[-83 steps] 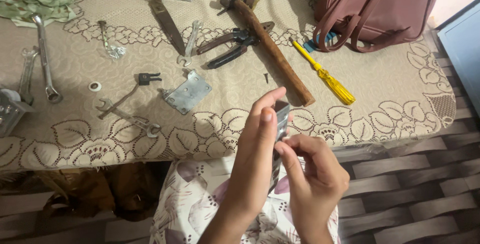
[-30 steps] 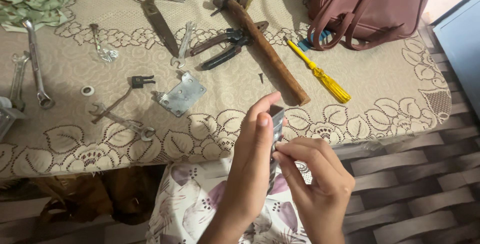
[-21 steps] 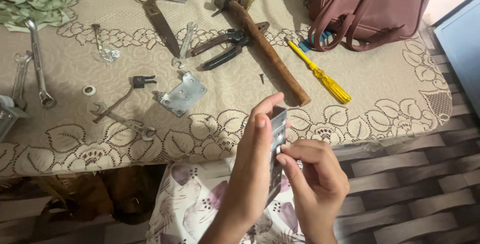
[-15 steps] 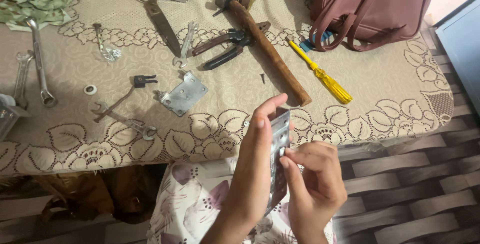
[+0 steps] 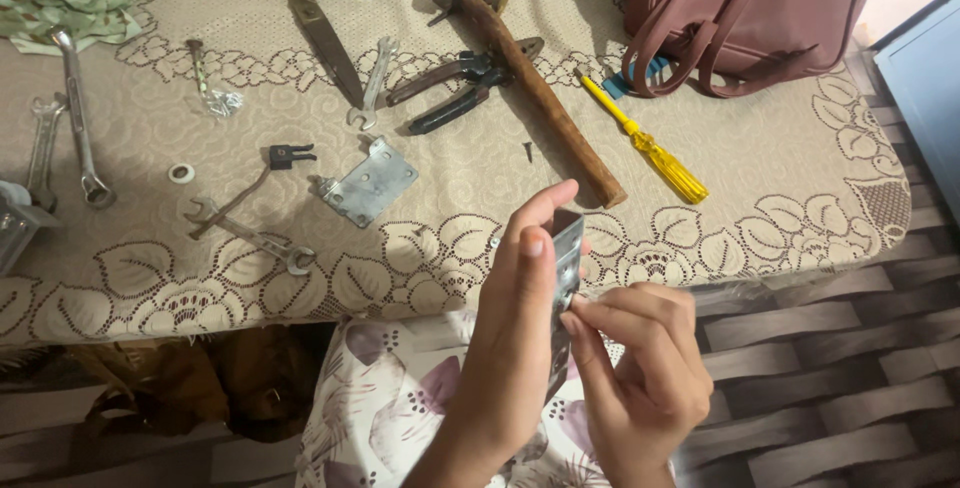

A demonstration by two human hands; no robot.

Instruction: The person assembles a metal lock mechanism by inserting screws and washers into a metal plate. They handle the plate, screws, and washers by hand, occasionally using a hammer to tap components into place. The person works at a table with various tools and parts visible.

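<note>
My left hand (image 5: 515, 333) holds a flat grey metal plate (image 5: 563, 293) upright on its edge, fingers wrapped along its left side, in front of the table's near edge. My right hand (image 5: 640, 388) is just right of the plate, with pinched fingertips pressed against its face; whatever small thing they pinch is hidden. Both hands hover above my flower-printed lap.
On the lace-covered table (image 5: 780, 198) lie a wooden-handled hammer (image 5: 540, 98), pliers (image 5: 460, 83), a yellow screwdriver (image 5: 650, 148), a grey hinge plate (image 5: 365, 186), several spanners (image 5: 75, 108), a white washer (image 5: 181, 173), a small wrench (image 5: 255, 240). A maroon handbag (image 5: 750, 8) stands at the back right.
The plate and both hands have shifted slightly lower and toward me. My right fingers slid down along the plate's face.
</note>
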